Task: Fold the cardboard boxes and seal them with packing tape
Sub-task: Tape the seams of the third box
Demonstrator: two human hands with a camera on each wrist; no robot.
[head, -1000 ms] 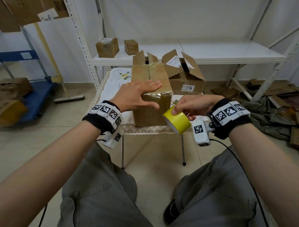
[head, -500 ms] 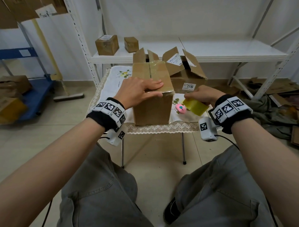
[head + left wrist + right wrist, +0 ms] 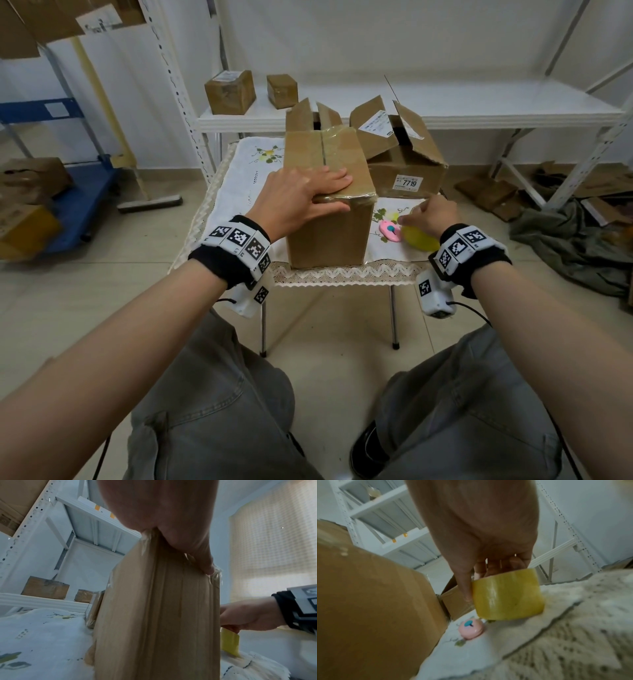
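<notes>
White shelving [image 3: 479, 113] runs along the back wall; two small sealed cartons [image 3: 230, 91] sit at its left end. In front of it stands a small table [image 3: 342, 274] covered with a white embroidered cloth [image 3: 239, 178].

On the table, the sealed cardboard box [image 3: 329, 236] stands upright near the front edge, its top flaps closed and a strip of clear tape running along the centre seam and down over the near top edge. Directly behind it and to its right sits an open box [image 3: 407, 171] with raised flaps and a label reading 7719; whether the two touch cannot be determined.

The left hand [image 3: 301, 198] lies flat on the near top edge of the sealed cardboard box, fingers straight and spread, thumb pressing the tape end against the front face.

The right hand [image 3: 431, 214] is to the right of the box, low over the cloth, fingers and thumb curled round a yellow roll of packing tape [image 3: 506, 595]. The roll's lower edge is at the cloth; contact cannot be confirmed.

A small pink cutter [image 3: 390, 231] lies on the cloth between the box and the roll, just beside both.
</notes>
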